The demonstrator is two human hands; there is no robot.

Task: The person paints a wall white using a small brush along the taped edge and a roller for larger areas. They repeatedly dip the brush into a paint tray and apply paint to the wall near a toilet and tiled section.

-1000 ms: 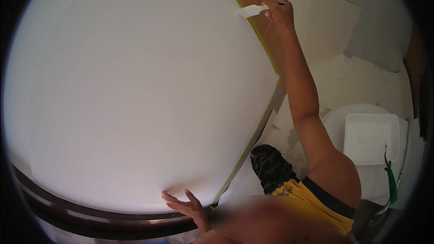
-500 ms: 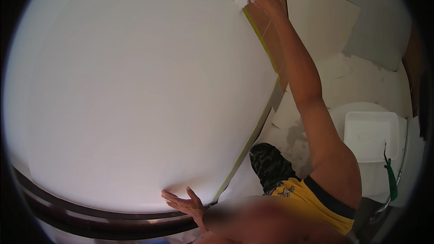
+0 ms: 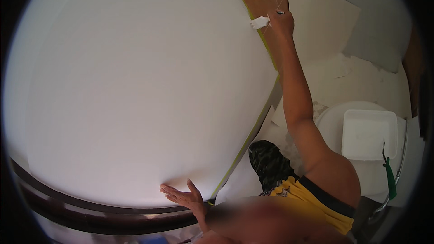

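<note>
- just the one view here, left cam of a head-worn fisheye pair, upright and not mirrored
- it looks down from the wearer's head, left hand (image 3: 183,195) low in frame, right hand (image 3: 281,22) farther off near the top
- super wide, so edges like the tape (image 3: 266,46) bow
- white surface (image 3: 135,86) fills the left and middle, tray (image 3: 361,131) sits far right

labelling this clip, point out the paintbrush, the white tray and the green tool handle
Paintbrush (image 3: 261,22), head view: its exposed white part.
White tray (image 3: 363,133), head view: its bare inside bottom.
Green tool handle (image 3: 390,179), head view: its middle.
</note>
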